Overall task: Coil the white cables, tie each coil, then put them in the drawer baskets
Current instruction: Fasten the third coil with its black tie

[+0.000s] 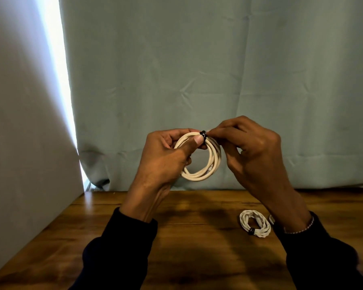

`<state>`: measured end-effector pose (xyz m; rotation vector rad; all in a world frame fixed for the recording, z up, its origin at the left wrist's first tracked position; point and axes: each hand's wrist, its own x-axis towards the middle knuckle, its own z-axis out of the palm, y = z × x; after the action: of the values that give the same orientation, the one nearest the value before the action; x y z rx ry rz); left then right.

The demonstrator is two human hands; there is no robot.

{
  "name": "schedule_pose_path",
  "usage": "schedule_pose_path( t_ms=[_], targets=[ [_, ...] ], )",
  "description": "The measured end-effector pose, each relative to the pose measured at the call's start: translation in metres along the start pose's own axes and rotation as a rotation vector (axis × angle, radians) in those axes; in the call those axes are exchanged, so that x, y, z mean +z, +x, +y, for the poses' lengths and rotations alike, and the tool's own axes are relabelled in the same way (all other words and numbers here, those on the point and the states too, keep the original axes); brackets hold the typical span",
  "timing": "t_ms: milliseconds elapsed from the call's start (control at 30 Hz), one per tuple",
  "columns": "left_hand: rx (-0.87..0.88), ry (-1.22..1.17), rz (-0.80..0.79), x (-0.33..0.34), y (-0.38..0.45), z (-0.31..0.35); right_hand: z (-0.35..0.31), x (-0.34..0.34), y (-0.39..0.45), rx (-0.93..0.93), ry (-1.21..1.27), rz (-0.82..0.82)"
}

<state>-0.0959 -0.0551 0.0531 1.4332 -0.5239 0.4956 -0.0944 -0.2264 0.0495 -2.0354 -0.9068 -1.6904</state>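
Your left hand [166, 155] is curled round the white cable coil [199, 158], thumb pressed on the strands just beside the black tie [203, 134], and it holds the coil up in the air above the far edge of the worktop [113, 227], in front of the curtain [218, 70]. Your right hand [252, 147] pinches that tie at the top of the coil with its fingertips, the other fingers bent and holding nothing else.

The step in hand looks like fastening the tie. To do it well, keep your left thumb clamped close to the tie so the loops stay stacked and cannot spring apart while your right fingers work. Draw the tie snug enough that no strand slides out, yet not so hard that it kinks the cable. Check that every loop is caught inside it before you let go.

A finished coil [255, 223], already bound with its own black band, lies on the worktop toward the right edge, and the white edge of another thing shows just beside it, mostly hidden behind your right wrist. No drawer baskets are in view, so stowing is still ahead.
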Motion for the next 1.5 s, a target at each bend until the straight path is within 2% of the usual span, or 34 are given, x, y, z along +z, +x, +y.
schedule_pose_path(
  t_ms=[400,633,833,967,1300,1500],
  targets=[
    [0.008,0.043,0.089,0.001,0.000,-0.001,-0.007,0.002,0.000,-0.061,-0.076,-0.047],
    [0.085,0.175,0.154,0.008,-0.003,-0.005,-0.009,-0.001,0.000,-0.040,-0.070,-0.065],
    [0.097,0.286,0.153,0.009,-0.002,-0.008,-0.011,-0.012,0.008,0.276,0.176,-0.088],
    [0.118,0.277,0.122,0.010,-0.002,-0.008,-0.005,-0.018,0.011,0.394,0.292,-0.134],
    [0.163,0.192,0.100,0.012,-0.003,-0.007,-0.005,-0.021,0.014,0.549,0.551,-0.189],
    [0.218,0.190,0.065,0.014,-0.003,-0.010,-0.012,-0.021,0.014,0.680,0.714,-0.149]
  ],
)
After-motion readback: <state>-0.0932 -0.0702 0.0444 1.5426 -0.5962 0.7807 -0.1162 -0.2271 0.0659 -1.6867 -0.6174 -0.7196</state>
